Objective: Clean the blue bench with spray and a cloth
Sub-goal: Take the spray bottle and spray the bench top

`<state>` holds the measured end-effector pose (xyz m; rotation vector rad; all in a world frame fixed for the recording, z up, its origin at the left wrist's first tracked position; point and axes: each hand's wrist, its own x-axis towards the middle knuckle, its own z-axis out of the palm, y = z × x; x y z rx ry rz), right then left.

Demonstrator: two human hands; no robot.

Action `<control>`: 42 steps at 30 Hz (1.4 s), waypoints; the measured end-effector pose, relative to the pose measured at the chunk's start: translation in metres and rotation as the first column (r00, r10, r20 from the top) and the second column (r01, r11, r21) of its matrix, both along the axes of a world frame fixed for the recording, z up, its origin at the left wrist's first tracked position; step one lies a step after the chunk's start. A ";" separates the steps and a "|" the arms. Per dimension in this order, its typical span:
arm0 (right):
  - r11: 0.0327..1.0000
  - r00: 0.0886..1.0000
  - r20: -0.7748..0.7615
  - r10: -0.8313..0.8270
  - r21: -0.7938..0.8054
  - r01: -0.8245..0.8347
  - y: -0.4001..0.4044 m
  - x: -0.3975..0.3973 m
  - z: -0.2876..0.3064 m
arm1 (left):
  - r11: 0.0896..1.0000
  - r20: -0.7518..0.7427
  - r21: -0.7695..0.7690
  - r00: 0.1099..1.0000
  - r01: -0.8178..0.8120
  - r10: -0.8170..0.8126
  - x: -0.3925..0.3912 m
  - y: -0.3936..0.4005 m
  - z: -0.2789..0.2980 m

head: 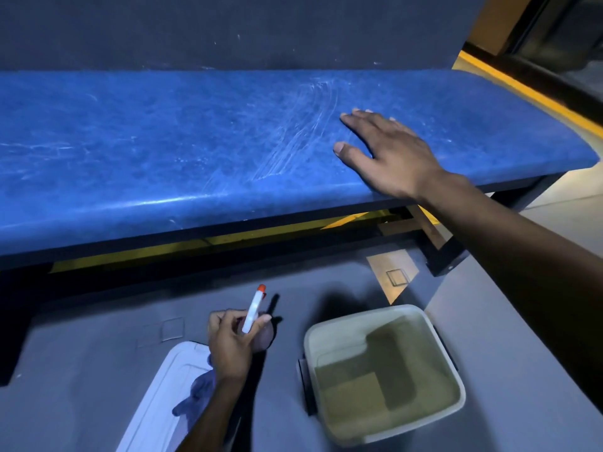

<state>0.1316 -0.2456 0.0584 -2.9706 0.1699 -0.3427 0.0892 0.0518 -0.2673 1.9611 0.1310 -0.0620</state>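
Head view: blue counter [163, 141] runs the full width of frame, a long rigid slab with a glossy, scuffed top and pale wipe or scratch streaks near mid-right; judged hard, fixed and slick when wet, not something to lift, only to press on. Below it on the floor sit a beige bin [385, 373], open-topped and apparently empty, and just left of it a white lidded container [163, 386]. Right hand [388, 151] lies flat on the counter top near the front edge, grip spread apart, holding nothing. Left hand [231, 344] is low over the floor, grip closed around a spray bottle [253, 313], white body with red nozzle tip pointing up toward the counter; judged light, stiff plastic, best held round the body with one finger free for the trigger. A blue cloth [199, 393], soft and limp, shows crumpled beside the left wrist on the white container; easiest bunched in the palm.
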 end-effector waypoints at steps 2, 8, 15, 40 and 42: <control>1.000 1.000 0.006 0.001 0.000 -0.001 -0.001 0.001 0.000 | 0.999 0.016 0.038 1.000 0.011 -0.012 0.002 -0.004 -0.007; 1.000 0.999 0.037 -0.002 -0.002 0.002 -0.002 0.002 -0.006 | 0.920 0.043 -0.034 0.920 0.391 -0.389 0.028 -0.001 -0.020; 1.000 0.999 0.053 -0.007 0.001 0.007 -0.002 0.002 -0.009 | 0.885 0.108 0.086 0.879 0.457 -0.464 0.020 -0.010 0.021; 0.999 0.997 0.072 0.005 0.054 -0.009 0.003 -0.003 -0.001 | 0.738 -0.038 0.428 0.826 0.522 -0.562 0.116 -0.088 0.418; 0.998 0.995 0.095 0.007 0.054 -0.013 0.002 -0.002 -0.004 | 0.739 -0.036 0.427 0.826 0.522 -0.562 0.117 -0.089 0.413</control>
